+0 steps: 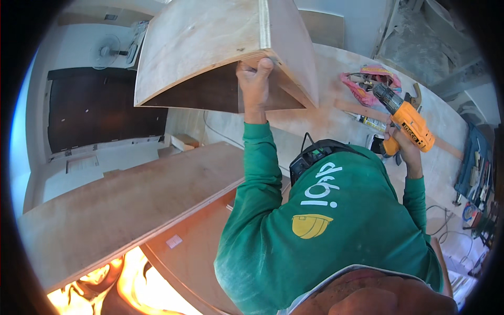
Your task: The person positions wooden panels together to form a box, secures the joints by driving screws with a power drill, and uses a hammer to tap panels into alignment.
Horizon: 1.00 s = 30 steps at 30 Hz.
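Note:
My left hand (254, 84) grips the lower front edge of a large plywood box (205, 47), thumb outside and fingers curled to its inner side. Dark and open underneath, the box stands tilted at the far middle, with a pale strip along its upper corner. In my right hand (408, 146) is an orange and black cordless drill (412, 123), held by its grip. Its chuck points away to the upper left, apart from the box. Most of the right fingers are hidden behind the drill.
Below the drill lies a wooden strip (446, 149) on the pale worktable (328, 68). Beyond are a pink bag of hardware (362, 92) and a tube (373, 123). A blue tool roll (470, 163) lies right. A long wooden panel (131, 194) spans the left, beside a flame-like bright surface (142, 281).

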### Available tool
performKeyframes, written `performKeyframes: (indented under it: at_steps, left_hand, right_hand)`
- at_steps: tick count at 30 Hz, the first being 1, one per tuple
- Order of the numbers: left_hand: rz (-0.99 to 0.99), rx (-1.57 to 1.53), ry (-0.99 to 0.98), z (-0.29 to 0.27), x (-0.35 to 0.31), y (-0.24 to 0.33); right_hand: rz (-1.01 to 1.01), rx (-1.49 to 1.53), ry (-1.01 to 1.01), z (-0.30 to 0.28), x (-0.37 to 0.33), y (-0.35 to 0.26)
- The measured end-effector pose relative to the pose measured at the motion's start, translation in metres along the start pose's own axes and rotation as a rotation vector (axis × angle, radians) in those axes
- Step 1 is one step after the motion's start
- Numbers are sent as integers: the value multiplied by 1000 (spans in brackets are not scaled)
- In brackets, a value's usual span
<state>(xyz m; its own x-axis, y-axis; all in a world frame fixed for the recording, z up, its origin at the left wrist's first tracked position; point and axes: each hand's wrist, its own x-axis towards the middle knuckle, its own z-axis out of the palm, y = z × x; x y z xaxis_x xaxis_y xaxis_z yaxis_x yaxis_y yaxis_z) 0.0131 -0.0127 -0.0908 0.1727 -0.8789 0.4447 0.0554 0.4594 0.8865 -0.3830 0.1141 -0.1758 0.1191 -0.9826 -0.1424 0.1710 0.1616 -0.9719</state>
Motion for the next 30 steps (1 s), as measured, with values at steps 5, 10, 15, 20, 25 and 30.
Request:
performKeyframes:
  at_steps: [5, 10, 15, 20, 25, 30]
  left_hand:
    - [66, -73, -38, 6, 10, 5]
    - [-3, -95, -61, -1, 13, 13]
    - [39, -152, -68, 8, 14, 13]
    - [65, -187, -112, 11, 28, 7]
    - [72, -181, -68, 19, 38, 13]
    - [86, -139, -102, 11, 20, 7]
  right_hand:
    - [15, 32, 90, 51, -23, 2]
    - [40, 25, 160, 93, -44, -4]
    - [39, -33, 248, 113, -60, 5]
    - [14, -24, 259, 116, -62, 15]
    - [11, -37, 295, 139, -56, -2]
    - [-152, 85, 197, 164, -42, -25]
